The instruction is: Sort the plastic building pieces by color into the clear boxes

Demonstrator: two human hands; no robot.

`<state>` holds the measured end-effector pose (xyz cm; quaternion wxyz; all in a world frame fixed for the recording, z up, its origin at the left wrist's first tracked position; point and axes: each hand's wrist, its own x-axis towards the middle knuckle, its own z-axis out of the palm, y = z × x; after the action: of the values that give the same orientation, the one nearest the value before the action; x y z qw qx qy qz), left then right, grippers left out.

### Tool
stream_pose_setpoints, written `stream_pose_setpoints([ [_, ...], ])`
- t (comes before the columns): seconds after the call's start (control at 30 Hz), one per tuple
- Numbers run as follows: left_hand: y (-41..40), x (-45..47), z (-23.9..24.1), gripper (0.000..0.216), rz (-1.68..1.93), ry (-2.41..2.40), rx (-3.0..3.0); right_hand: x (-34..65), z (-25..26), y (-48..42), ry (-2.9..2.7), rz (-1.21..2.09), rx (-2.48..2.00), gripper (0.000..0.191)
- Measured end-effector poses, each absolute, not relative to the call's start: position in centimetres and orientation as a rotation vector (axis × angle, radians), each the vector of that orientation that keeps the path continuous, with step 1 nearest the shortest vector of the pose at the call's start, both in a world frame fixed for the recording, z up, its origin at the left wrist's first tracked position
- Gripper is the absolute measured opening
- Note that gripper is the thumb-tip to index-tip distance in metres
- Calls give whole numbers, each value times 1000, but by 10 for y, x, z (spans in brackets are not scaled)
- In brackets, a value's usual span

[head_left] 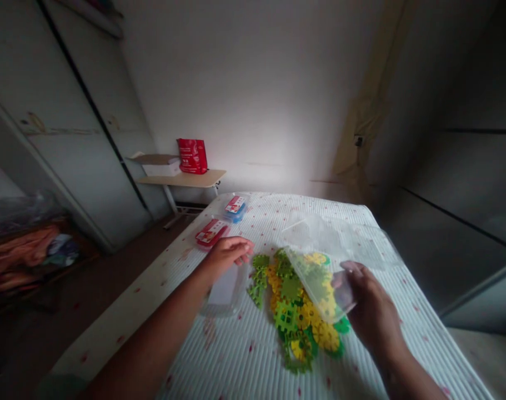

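Observation:
A pile of green and yellow interlocking plastic pieces [296,316] lies on a white bedspread with small red dots [236,361]. My right hand [369,311] grips the near edge of a clear plastic box [340,255], which is tilted over the pile. My left hand [228,253] rests with fingers curled on a clear flat lid [225,291] lying left of the pile.
Two small clear boxes, one with red contents [211,232] and one with blue [236,208], sit further up the bed. A small table [181,179] with a red bag [192,155] stands by the wall. A wardrobe [69,128] and a heap of clothes [28,250] are at left.

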<state>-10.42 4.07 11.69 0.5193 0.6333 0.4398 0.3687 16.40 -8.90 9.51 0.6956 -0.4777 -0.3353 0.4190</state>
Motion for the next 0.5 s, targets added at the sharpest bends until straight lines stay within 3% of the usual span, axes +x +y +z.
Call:
stream_pose_setpoints([
  [0.17, 7, -137, 112, 51, 948, 1024, 1294, 99, 89, -84, -878, 1139, -1113, 29],
  [0.5, 4, -174, 74, 46, 1110, 1097, 1159, 53, 83, -73, -1073, 1344, -996, 22],
])
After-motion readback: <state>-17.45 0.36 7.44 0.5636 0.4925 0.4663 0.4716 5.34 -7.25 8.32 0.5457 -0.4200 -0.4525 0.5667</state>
